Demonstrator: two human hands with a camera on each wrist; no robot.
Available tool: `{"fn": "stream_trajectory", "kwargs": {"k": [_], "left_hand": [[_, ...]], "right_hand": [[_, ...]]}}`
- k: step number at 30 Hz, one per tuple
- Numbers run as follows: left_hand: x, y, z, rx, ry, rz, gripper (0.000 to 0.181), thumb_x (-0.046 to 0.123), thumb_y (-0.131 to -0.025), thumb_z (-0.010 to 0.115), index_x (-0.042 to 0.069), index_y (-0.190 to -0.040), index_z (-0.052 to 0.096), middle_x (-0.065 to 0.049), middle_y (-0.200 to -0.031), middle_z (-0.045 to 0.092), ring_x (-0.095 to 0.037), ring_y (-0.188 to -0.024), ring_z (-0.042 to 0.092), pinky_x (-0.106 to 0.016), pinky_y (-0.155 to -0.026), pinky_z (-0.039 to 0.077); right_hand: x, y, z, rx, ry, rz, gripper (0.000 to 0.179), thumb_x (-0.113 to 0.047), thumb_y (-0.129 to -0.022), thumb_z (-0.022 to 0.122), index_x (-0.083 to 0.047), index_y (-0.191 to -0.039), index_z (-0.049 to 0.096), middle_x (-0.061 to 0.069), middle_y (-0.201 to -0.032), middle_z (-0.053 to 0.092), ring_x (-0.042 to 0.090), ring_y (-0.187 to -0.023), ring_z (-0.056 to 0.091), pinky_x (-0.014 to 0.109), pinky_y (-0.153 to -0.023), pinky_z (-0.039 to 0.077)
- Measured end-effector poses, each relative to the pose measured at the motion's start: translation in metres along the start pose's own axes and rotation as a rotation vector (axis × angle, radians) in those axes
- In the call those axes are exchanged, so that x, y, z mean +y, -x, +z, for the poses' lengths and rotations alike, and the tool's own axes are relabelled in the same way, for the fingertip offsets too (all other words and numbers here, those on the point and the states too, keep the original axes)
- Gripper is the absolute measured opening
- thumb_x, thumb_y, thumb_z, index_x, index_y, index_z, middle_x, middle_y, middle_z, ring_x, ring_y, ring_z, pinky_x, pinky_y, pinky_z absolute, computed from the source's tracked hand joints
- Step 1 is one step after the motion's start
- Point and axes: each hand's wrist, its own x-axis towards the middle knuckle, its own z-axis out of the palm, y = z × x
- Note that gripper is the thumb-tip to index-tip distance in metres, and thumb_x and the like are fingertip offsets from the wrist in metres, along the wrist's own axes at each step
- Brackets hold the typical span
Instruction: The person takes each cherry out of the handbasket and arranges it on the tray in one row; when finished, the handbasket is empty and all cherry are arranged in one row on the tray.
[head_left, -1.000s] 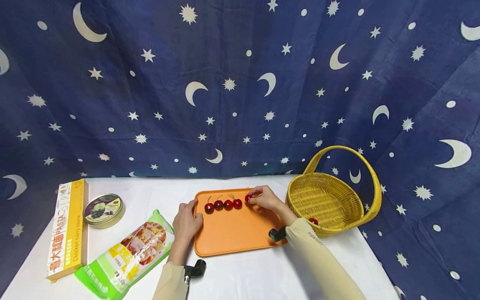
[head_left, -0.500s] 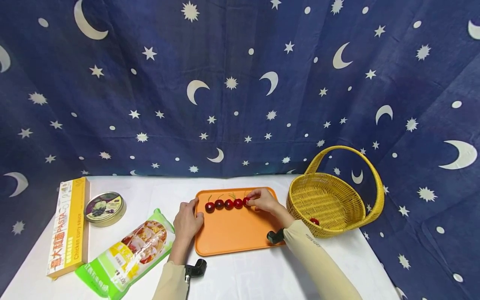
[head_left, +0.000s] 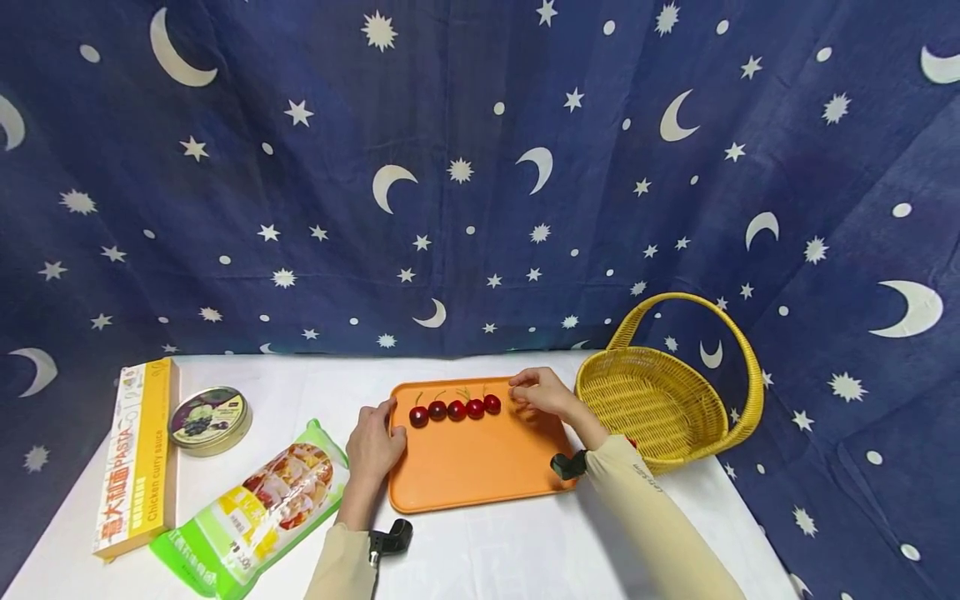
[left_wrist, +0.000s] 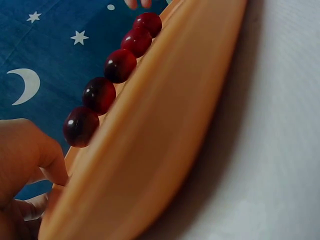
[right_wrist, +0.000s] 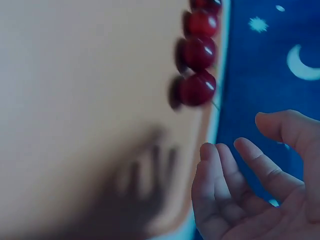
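Several dark red cherries stand in a row along the far side of the orange tray, stems pointing away. My left hand grips the tray's left rim. In the left wrist view its thumb and fingers pinch that rim near the closest cherry. Over the tray's far right corner, my right hand holds nothing. Its fingers are spread and loosely bent in the right wrist view, apart from the end cherry, and they cast a shadow on the tray.
A yellow wicker basket with a tall handle stands right of the tray; a bit of red fruit shows past the sleeve. At left lie a pasta box, a round tin and a green food bag.
My right hand set its cherry down at the right end of the row, let go and drew back to the right. My left hand stayed on the tray's rim.
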Motion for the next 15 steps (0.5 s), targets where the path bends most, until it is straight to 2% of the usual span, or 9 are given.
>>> {"fn": "stream_trajectory", "kwargs": {"k": [6, 9, 12, 15], "left_hand": [[0.000, 0.002, 0.003, 0.009, 0.007, 0.005, 0.052, 0.012, -0.078, 0.063, 0.003, -0.129, 0.063, -0.021, -0.101, 0.056, -0.033, -0.067, 0.055, -0.048, -0.060, 0.046], [0.000, 0.002, 0.004, 0.019, 0.007, 0.005, 0.052, 0.012, -0.078, 0.063, 0.003, -0.129, 0.064, -0.021, -0.101, 0.056, -0.035, -0.068, 0.056, -0.050, -0.060, 0.047], [0.000, 0.001, 0.004, 0.027, 0.006, 0.009, 0.052, 0.011, -0.077, 0.063, 0.003, -0.128, 0.064, -0.021, -0.100, 0.056, -0.035, -0.068, 0.056, -0.050, -0.061, 0.047], [0.000, 0.000, 0.002, 0.026, 0.006, 0.011, 0.052, 0.011, -0.077, 0.063, 0.002, -0.128, 0.064, -0.022, -0.100, 0.056, -0.035, -0.068, 0.056, -0.049, -0.061, 0.046]], "right_hand": [[-0.001, 0.019, -0.052, 0.024, 0.000, -0.040, 0.030, -0.006, -0.093, 0.061, 0.015, -0.113, 0.061, 0.027, -0.104, 0.065, 0.024, -0.082, 0.068, 0.039, -0.072, 0.057], [-0.001, 0.031, -0.084, 0.050, 0.011, -0.035, 0.030, -0.007, -0.095, 0.058, 0.016, -0.116, 0.060, 0.025, -0.106, 0.066, 0.018, -0.084, 0.068, 0.034, -0.073, 0.056], [0.002, 0.044, -0.110, 0.071, 0.040, 0.009, 0.032, -0.008, -0.097, 0.055, 0.016, -0.118, 0.058, 0.025, -0.109, 0.066, 0.019, -0.088, 0.066, 0.032, -0.074, 0.055], [0.010, 0.056, -0.129, 0.038, 0.098, 0.072, 0.034, -0.011, -0.099, 0.053, 0.016, -0.120, 0.057, 0.027, -0.114, 0.063, 0.025, -0.094, 0.066, 0.036, -0.077, 0.055]]}}
